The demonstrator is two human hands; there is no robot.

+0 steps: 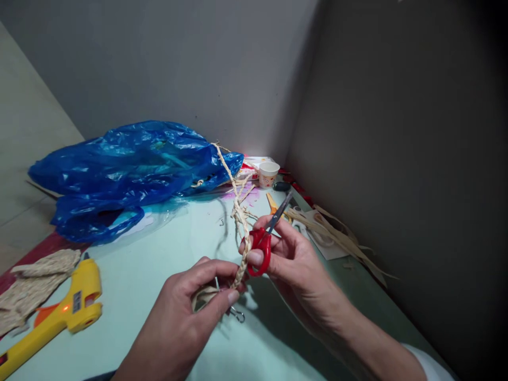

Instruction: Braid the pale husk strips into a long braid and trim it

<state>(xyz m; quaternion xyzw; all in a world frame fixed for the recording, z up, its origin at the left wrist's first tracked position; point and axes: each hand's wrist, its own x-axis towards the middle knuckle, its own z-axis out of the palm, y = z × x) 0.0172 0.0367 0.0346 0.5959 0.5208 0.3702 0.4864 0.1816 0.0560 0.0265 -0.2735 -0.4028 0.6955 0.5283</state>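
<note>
Between thumb and fingers, my left hand (pixel 194 301) pinches the lower end of a pale braided straw cord (pixel 242 264). A small metal clasp (pixel 238 316) sticks out below that thumb. My right hand (pixel 291 256) is closed on a pair of scissors with red handles (pixel 262 254), their dark blades pointing up and to the right. Its thumb and fingertips also touch the braid. Above the hands the cord runs up with loose strands and thins out towards the blue bag. Some fingers of both hands are hidden behind the braid.
A yellow glue gun (pixel 75 301) with a lit orange light lies at the left, beside woven straw pieces (pixel 35 286). A blue plastic bag (pixel 138 164) fills the back left. A paper cup (pixel 269 174) stands at the back; straw strips (pixel 337 233) lie along the right wall.
</note>
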